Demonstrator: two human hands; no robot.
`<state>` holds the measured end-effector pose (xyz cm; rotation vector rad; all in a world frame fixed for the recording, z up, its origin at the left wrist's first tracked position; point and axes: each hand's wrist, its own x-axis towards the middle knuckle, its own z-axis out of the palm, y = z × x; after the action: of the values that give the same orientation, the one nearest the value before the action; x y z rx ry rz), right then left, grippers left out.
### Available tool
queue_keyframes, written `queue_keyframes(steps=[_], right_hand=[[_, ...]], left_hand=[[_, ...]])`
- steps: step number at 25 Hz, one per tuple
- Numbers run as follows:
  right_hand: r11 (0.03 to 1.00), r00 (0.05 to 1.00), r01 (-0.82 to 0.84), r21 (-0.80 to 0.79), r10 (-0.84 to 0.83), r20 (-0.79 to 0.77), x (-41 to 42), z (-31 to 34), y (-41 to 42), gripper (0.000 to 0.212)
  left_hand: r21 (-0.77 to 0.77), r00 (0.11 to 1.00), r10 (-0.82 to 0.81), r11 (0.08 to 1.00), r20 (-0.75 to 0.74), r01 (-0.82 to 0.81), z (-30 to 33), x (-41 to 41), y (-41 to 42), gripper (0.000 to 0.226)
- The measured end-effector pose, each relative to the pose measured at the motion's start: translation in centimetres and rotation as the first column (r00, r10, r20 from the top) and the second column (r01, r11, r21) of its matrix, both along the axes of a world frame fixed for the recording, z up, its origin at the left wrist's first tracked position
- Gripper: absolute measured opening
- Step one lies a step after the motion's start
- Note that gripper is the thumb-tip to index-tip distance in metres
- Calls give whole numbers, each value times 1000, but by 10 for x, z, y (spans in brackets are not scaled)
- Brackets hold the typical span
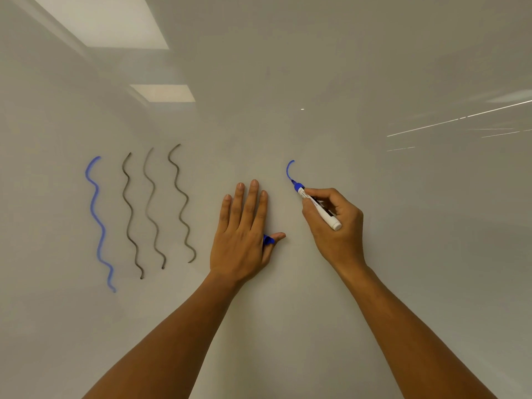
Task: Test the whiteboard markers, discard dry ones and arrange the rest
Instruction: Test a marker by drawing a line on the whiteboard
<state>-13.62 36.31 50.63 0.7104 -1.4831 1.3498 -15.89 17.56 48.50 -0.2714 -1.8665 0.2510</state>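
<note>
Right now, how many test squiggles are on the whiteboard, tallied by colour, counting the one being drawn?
Blue: 2, a full wavy line at far left and a short curve at the tip of the marker in the right hand.
Dark grey-black: 3, wavy lines side by side.
Total: 5

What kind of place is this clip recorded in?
Probably an office or classroom: a glossy whiteboard fills the view, reflecting ceiling light panels, with wavy test strokes on it and a blue marker writing.
</note>
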Motion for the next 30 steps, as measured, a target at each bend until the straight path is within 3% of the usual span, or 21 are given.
queue_keyframes(steps=[6,10,14,30], right_hand=[[999,1000,5,38,-5,11,6,-31,2,18],[1000,998,-8,-21,10,68,6,-56,7,17],[999,997,13,44,-16,70,8,-79,5,18],[998,987,30,58,-38,155,18,-118,11,19]], left_hand=[[0,1000,-2,1000,-3,2,-1,0,0,86],[5,1000,-6,1000,-3,6,-1,0,0,85],[1,1000,-13,1000,-16,13,-1,0,0,84],[7,1000,-26,1000,-16,26,-2,0,-1,81]])
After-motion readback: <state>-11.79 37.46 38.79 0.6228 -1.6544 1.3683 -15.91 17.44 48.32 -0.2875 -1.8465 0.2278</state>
